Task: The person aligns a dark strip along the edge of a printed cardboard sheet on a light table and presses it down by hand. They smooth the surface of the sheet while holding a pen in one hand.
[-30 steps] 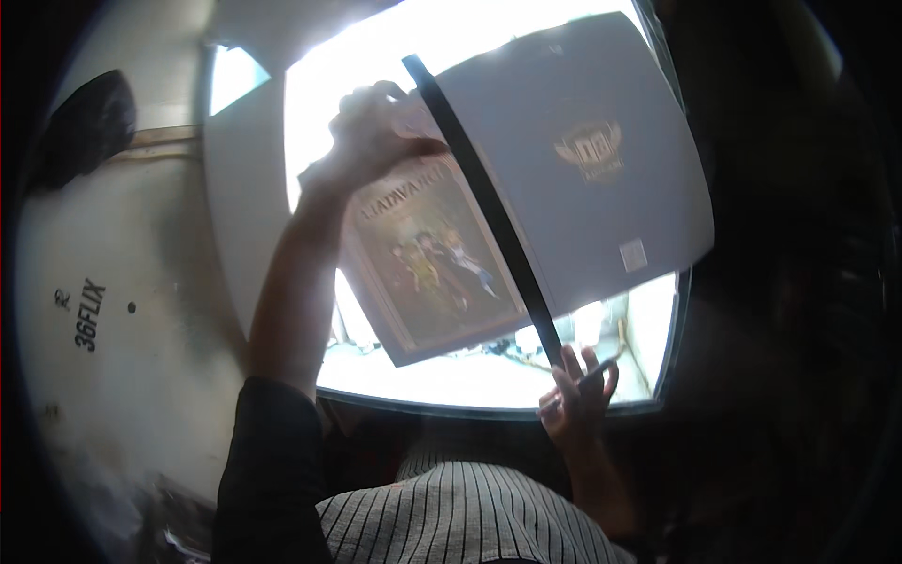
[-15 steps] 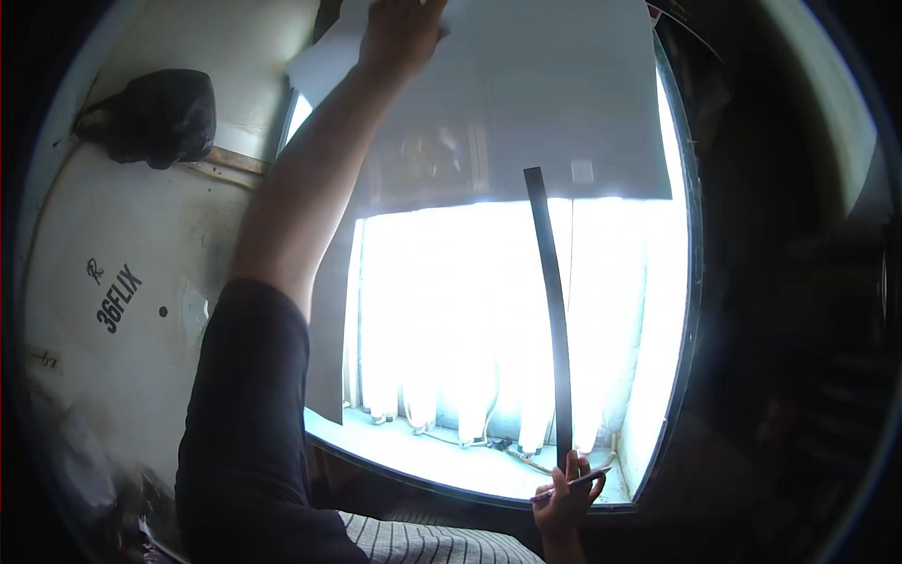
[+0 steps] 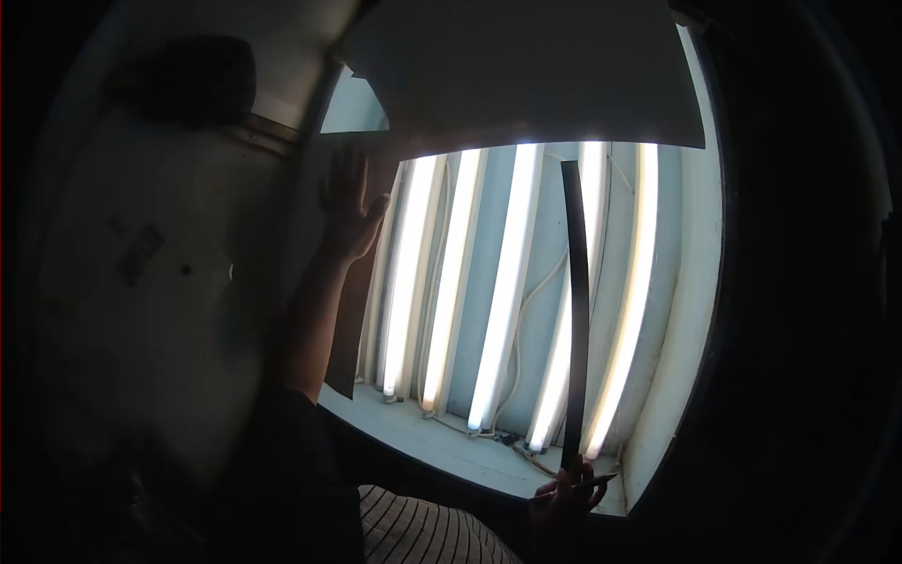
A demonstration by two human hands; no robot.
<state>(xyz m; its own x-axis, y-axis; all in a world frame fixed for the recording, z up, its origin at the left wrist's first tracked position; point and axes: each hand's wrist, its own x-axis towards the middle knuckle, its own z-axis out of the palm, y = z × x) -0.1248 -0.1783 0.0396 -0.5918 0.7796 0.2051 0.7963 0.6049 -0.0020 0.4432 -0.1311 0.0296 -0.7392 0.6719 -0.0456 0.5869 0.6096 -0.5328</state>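
A light box point(image 3: 700, 310) with several glowing white tubes point(image 3: 503, 282) stands open in front of me. A large pale sheet point(image 3: 526, 66) is lifted up over its top. My left hand point(image 3: 349, 209) is raised at the box's left edge, palm flat and fingers spread, just below the sheet's lower edge and holding nothing. My right hand point(image 3: 562, 496) is low at the box's bottom rim, pinched on the lower end of a long thin dark strip point(image 3: 575, 310) that stands upright in front of the tubes. A small pointed thing shows beside its fingers.
White cables point(image 3: 526, 301) run between the tubes. A pale panel point(image 3: 160, 282) fills the left side, with a dark bag-like lump point(image 3: 183, 80) above it. Striped cloth point(image 3: 423, 536) lies at the bottom edge. The right side is dark.
The sheet has swung up further, baring the tubes. My left hand has let go of it and dropped to the box's left edge. The strip stays upright in my right hand.
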